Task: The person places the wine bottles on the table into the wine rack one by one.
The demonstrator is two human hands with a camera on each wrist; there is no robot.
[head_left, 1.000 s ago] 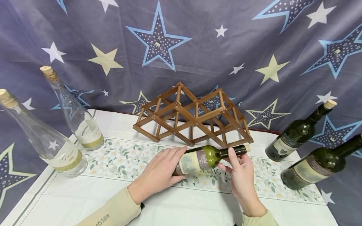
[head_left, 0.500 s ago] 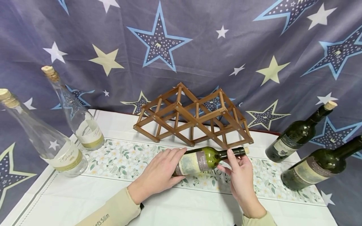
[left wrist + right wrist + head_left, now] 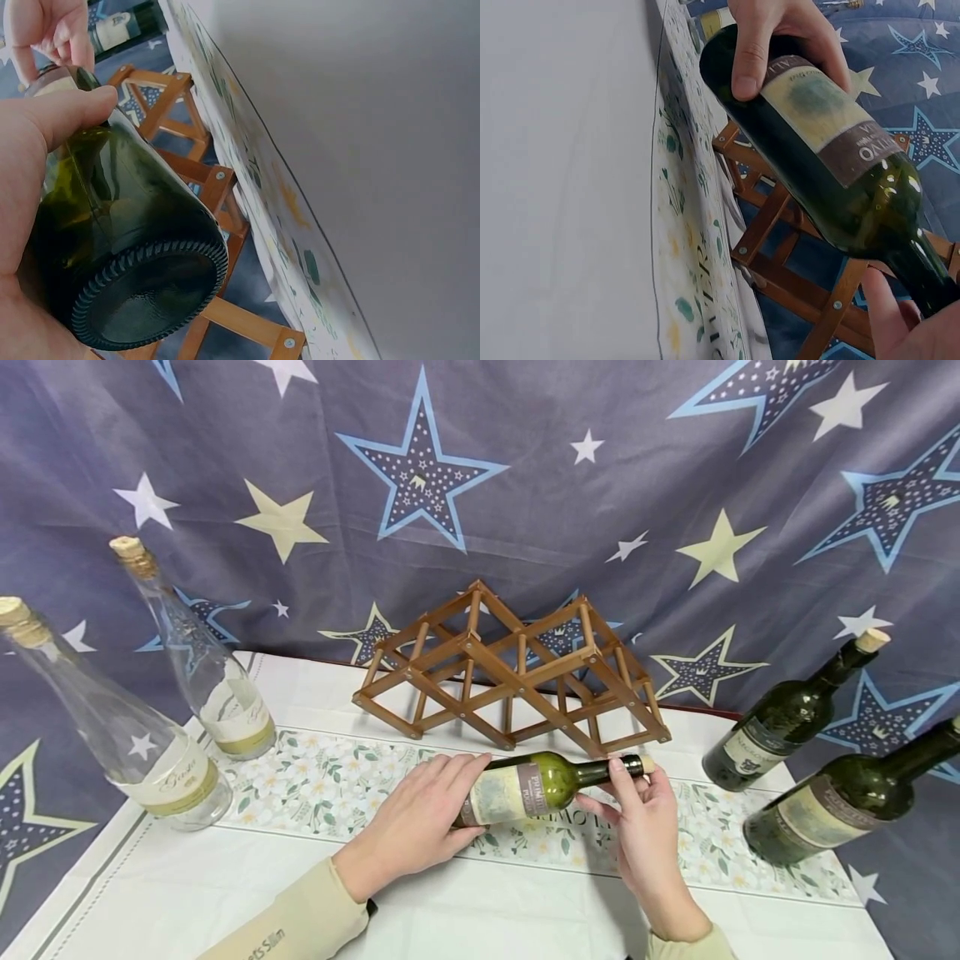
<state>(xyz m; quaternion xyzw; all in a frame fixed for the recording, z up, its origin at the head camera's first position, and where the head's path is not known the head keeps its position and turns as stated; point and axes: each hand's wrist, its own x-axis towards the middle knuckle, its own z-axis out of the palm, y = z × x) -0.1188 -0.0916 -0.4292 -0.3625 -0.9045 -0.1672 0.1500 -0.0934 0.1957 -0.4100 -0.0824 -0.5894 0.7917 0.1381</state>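
A green glass wine bottle (image 3: 551, 781) with a cream and brown label lies sideways in front of the wooden wine rack (image 3: 517, 681), its corked neck to the right. My left hand (image 3: 420, 818) grips the base end, thumb on the near side and fingers over the top. Around the neck, just short of the cork, my right hand (image 3: 645, 827) pinches with thumb and fingers. The ridged bottom of the bottle (image 3: 150, 292) faces the left wrist camera. In the right wrist view the label (image 3: 825, 120) shows, with the left thumb beside it.
Two clear corked bottles, one nearer (image 3: 176, 777) and one farther (image 3: 236, 714), stand at the left. Two dark green bottles, one farther (image 3: 772, 735) and one nearer (image 3: 817, 814), stand at the right. A floral runner (image 3: 322, 785) crosses the white tablecloth; a starry curtain (image 3: 525, 543) hangs behind.
The held bottle and both hands have shifted very slightly; its neck sits a touch lower and the right fingers reach a little farther round near the cork. The rack and standing bottles stay put.
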